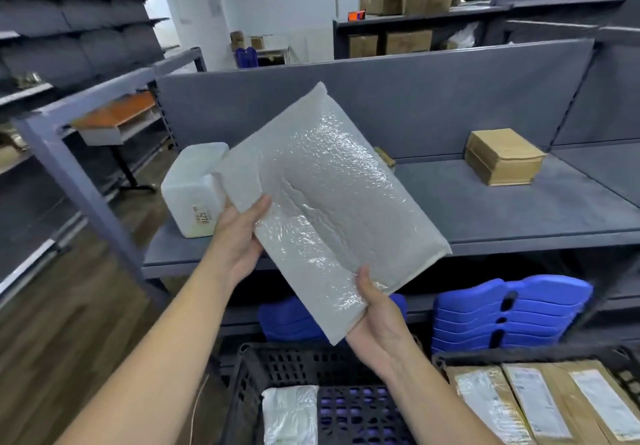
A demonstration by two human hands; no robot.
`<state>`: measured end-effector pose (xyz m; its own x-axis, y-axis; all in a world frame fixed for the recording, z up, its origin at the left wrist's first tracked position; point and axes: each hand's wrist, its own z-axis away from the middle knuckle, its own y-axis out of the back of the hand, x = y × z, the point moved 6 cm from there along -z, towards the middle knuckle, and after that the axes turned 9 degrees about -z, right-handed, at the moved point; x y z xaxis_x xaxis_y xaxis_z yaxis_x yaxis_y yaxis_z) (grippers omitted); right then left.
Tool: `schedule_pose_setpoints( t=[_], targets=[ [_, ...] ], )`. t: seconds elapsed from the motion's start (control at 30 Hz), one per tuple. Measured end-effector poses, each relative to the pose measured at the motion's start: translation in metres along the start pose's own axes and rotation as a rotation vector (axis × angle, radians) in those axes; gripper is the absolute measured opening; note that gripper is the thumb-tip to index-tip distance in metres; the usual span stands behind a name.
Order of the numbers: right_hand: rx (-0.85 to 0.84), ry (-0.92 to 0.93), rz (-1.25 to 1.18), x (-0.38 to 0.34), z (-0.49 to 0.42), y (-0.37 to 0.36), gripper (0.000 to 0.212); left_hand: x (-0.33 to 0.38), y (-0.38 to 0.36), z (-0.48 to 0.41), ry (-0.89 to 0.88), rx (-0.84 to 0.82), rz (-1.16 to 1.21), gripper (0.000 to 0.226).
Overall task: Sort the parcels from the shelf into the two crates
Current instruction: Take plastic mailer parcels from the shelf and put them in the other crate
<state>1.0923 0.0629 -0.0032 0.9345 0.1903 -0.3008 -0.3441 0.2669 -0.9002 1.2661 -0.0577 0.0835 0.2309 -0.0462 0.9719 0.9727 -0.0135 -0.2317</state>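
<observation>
At centre of frame, in front of shelf [519, 216]: white bubble mailer [329, 209] held tilted above crates, picked but not yet dropped. Left hand [239, 240] grips its left edge, thumb on top. Right hand [377, 323] grips lower corner same way. Next move: choose crate. Black crate [249, 368], bottom centre, holds white parcel [291, 413]; second crate [519, 354], bottom right, holds brown parcels [540, 406]. Mailer probably belongs bottom centre.

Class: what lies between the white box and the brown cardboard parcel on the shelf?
Head view: a small brownish item, half hidden by the held bubble mailer, then bare shelf.
</observation>
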Motion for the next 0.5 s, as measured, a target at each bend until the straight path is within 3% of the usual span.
schedule_pose_setpoints(
  t=[0.13,0.23,0.3,0.37,0.43,0.5],
  targets=[
    [-0.044,0.152,0.129,-0.015,-0.005,0.005,0.064,0.013,0.003,-0.006,0.005,0.034,-0.023,0.033],
    [0.116,0.537,0.360,-0.044,0.003,0.018,0.059,0.027,0.008,-0.010,-0.051,0.082,-0.048,0.027],
    [0.335,0.990,0.752,-0.078,0.017,0.036,0.074,0.034,0.012,-0.013,-0.074,0.089,-0.069,0.034],
    [0.220,1.382,1.440,-0.087,0.021,0.031,0.088,0.037,0.010,-0.014,-0.070,0.062,-0.105,0.037],
    [-0.018,1.563,1.996,-0.069,0.013,0.022,0.103,0.038,0.004,-0.014,-0.059,0.030,-0.135,0.036],
    [-0.034,1.537,2.212,-0.058,0.002,0.018,0.124,0.037,-0.002,-0.014,-0.044,0.000,-0.136,0.035]
  ],
)
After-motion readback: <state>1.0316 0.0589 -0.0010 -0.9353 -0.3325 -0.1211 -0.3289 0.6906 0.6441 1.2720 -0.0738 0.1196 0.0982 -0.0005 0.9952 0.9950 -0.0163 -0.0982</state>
